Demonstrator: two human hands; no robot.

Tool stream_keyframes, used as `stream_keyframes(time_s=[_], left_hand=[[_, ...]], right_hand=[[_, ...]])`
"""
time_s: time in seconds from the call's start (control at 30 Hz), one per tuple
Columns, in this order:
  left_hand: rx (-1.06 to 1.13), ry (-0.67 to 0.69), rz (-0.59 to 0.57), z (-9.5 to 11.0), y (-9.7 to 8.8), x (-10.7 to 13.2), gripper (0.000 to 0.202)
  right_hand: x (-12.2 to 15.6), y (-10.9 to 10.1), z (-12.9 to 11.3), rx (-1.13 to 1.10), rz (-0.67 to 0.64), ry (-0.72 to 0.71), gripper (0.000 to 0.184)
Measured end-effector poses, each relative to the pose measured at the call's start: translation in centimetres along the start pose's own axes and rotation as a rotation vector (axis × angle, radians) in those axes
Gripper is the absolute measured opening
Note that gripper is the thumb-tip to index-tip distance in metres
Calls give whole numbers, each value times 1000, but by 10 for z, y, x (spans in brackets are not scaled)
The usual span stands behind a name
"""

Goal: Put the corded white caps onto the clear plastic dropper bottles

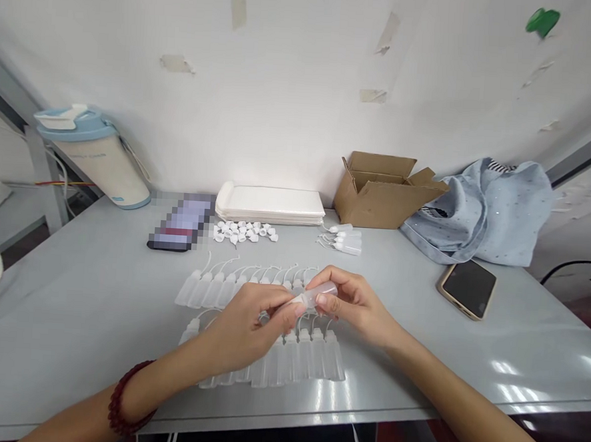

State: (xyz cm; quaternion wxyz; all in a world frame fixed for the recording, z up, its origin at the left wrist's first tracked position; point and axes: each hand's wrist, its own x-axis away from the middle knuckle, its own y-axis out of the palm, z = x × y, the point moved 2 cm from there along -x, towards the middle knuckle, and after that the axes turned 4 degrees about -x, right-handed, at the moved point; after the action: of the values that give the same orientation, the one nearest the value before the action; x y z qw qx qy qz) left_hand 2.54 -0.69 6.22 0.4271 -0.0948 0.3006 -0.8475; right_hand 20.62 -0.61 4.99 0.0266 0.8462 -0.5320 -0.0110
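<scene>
My right hand [353, 303] grips a small translucent dropper bottle [321, 292] held level above the grey table [95, 302]. My left hand [252, 325] pinches the bottle's cap end [298, 304] with thumb and fingers. Under both hands lie two rows of similar small bottles, the far row [231, 287] and the near row [307, 355], partly hidden by my left hand. A dark red bead bracelet [121, 400] circles my left wrist.
A pile of small white caps [245, 232], a few more bottles [344, 241], a stack of white pads [271, 205], an open cardboard box [385, 190], a blue cloth bag [491, 209], two phones [466, 286] [180, 224] and a blue-lidded jug [96, 155] stand on the table.
</scene>
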Motion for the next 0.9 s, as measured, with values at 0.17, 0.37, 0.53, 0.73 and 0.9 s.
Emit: stream_keyframes(time_s=[0.17, 0.37, 0.53, 0.73, 0.9], left_hand=[[-467, 385, 189, -1, 8, 5, 28], [-636, 427, 210, -8, 10, 4, 26], [-421, 312, 110, -9, 2, 1, 32], [-215, 167, 90, -5, 0, 1, 37], [-10, -100, -41, -1, 2, -1, 39]], right_hand=[[-2, -1, 5, -44, 14, 94, 30], [-4, -2, 7, -54, 48, 123, 33], [-4, -3, 4, -34, 72, 67, 32], [-2, -4, 1, 17, 88, -9, 29], [1, 0, -2, 85, 41, -89, 21]])
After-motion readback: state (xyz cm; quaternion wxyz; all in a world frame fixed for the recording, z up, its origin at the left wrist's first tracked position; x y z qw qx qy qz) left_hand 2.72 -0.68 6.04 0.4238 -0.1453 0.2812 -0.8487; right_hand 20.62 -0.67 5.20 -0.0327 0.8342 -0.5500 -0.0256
